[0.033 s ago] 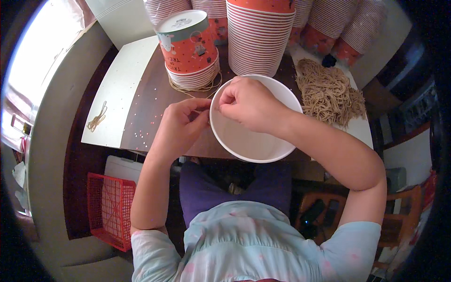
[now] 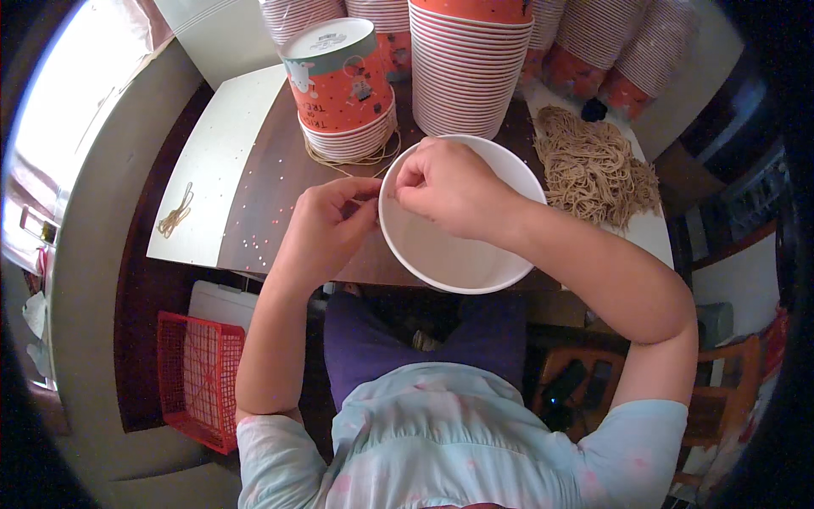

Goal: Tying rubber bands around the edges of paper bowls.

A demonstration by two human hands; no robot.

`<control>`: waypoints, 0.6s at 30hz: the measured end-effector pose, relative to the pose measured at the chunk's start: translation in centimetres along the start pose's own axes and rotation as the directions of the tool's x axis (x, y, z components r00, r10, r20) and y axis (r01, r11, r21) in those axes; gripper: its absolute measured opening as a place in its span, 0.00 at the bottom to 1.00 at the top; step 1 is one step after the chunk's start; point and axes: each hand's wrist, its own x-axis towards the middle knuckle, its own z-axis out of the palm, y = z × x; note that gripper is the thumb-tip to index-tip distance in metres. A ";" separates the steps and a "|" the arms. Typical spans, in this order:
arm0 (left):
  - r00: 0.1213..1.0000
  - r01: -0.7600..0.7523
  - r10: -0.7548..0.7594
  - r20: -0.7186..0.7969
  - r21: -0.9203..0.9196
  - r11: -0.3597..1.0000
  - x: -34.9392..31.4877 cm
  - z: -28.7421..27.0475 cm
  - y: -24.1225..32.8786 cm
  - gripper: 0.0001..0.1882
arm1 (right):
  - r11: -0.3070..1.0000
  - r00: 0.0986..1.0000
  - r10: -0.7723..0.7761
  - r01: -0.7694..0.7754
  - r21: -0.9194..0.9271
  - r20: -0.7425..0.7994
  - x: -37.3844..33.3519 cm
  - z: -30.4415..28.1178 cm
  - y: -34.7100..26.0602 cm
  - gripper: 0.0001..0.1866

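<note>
A white-lined paper bucket (image 2: 454,261) stands at the table's near edge in front of me, its mouth facing up. My right hand (image 2: 451,185) reaches inside it, thumb and fingers pinched against the left inner wall. On the outside of that same wall is my left hand (image 2: 325,222), its thumb and forefinger brought together at the bucket's side. Whatever is between the fingers of either hand is too small or hidden to make out. Thin tan cord loops (image 2: 339,166) lie on the table just beyond my left hand, around a short stack of orange buckets (image 2: 343,89).
A tall stack of nested buckets (image 2: 466,81) rises behind the one I handle. At the right lies a heap of tan cords (image 2: 589,170). A small cord bundle (image 2: 175,214) rests at the table's left. Wrapped bucket stacks (image 2: 593,42) line the back. A red basket (image 2: 199,382) sits lower left.
</note>
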 end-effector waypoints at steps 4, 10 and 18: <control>1.000 -0.004 0.004 0.024 0.018 1.000 0.1 0.1 0.3 0.12 | 0.999 0.998 -0.022 0.020 -0.036 -0.053 0.3 0.3 0.7 0.06; 0.998 -0.053 0.051 0.020 0.104 0.993 0.3 -0.1 -0.2 0.11 | 0.997 1.000 0.018 -0.019 0.070 0.006 0.6 0.6 0.6 0.06; 0.990 -0.134 0.144 0.006 0.407 0.904 0.1 0.5 1.6 0.08 | 0.996 0.993 0.027 -0.037 0.076 0.119 0.1 -0.8 -0.3 0.11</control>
